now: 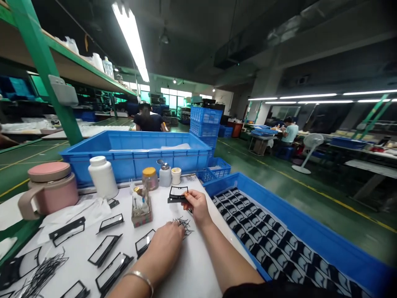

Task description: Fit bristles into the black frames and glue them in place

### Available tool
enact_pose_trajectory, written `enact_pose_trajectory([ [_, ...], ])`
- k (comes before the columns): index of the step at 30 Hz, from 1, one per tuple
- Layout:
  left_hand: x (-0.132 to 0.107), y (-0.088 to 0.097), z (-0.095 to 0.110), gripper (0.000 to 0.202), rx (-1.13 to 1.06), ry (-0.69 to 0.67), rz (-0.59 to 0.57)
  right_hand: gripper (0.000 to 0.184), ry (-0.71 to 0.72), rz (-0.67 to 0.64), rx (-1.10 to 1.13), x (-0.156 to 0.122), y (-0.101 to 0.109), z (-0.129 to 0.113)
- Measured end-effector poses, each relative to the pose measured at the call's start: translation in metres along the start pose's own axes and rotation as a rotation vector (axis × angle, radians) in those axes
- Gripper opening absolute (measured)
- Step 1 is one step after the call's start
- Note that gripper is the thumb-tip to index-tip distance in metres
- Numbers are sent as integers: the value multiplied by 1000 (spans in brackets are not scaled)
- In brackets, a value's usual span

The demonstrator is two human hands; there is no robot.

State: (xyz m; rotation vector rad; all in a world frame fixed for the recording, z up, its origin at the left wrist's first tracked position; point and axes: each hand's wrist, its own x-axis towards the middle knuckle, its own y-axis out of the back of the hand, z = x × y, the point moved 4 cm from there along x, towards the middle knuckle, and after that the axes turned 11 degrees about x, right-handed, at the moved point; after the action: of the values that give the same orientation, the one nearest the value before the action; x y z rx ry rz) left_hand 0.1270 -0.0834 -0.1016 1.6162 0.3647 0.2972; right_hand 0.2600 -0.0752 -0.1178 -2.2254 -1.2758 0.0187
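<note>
My right hand [198, 205] pinches a small black plastic frame [177, 198] by its right end and holds it over the white worktop. Lower and to the left, my left hand [169, 240] reaches down with curled fingers to a small pile of thin black strips [186, 225]. Its fingertips are partly hidden, so whatever lies between them cannot be made out. More black frames lie left of that hand, among them one frame [107, 250] and another [114, 271]. A larger heap of black strips [46, 269] is at the lower left.
A blue crate [297, 219] at my right holds rows of black parts. Behind the worktop stands another blue crate [136, 159]. Nearby are a small box [142, 215], a white bottle [103, 178], a pump bottle [165, 176], a jar [150, 180] and a pink mug [52, 190]. Other people sit farther off.
</note>
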Motion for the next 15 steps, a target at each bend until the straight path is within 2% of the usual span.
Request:
enact_pose_trajectory([
  [6,-1,-1,-6,38,-37,26,-1,30,-15,24,28,-5,1,1],
  [12,-4,0,-10,34,-37,43,106,32,-29,27,17,-13,-4,0],
  [15,-10,7,-11,38,-99,26,183,34,-44,34,16,-15,-6,1],
])
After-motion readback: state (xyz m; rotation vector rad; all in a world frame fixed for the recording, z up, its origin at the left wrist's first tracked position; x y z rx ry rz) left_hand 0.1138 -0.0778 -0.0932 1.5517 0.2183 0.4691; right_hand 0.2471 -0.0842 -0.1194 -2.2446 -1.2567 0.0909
